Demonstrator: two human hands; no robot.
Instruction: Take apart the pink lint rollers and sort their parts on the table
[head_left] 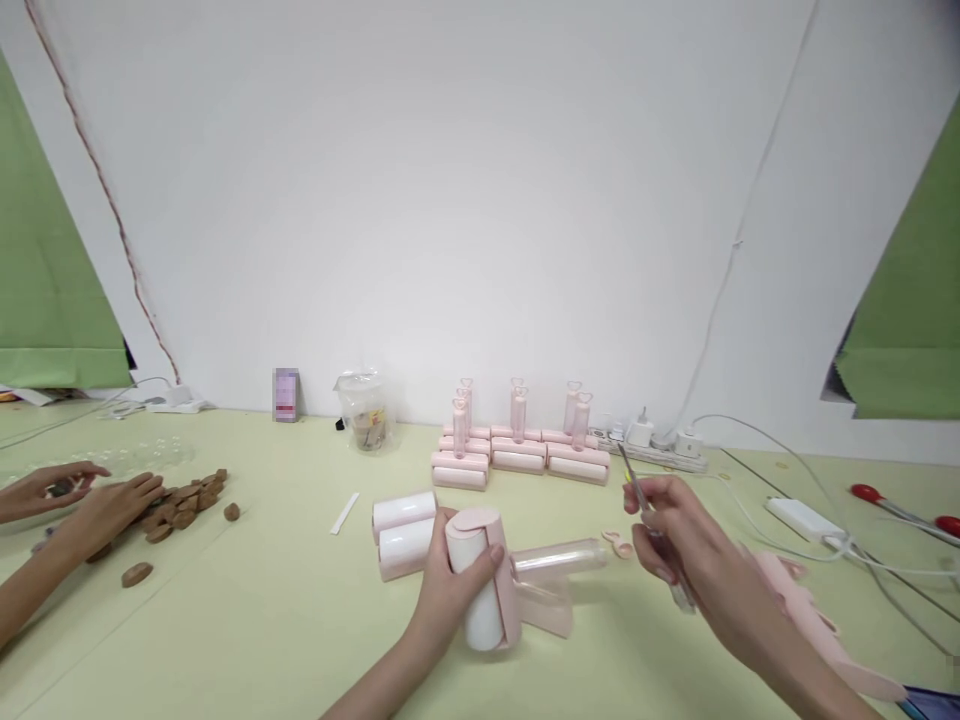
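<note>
My left hand [431,605] is closed around a lint roller [508,600] with a white roll and a pink cover. Its clear handle [559,559] points to the right. In my right hand [686,535] is a slim pointed tool [637,487], tip up and to the left; the fingers hide much of it, so its exact kind cannot be made out. Two white sticky rolls [405,525] lie beside my left hand. A small pink heart-shaped piece [619,544] rests on the table between the handle and my right hand.
Several pink lint rollers [519,455] stand in rows by the wall, near a power strip [667,455]. Pink parts [810,620], cables and red-handled scissors [900,508] lie right. Another person's hands [120,510] touch brown pieces [184,505] at left. A bagged cup [367,415] stands behind.
</note>
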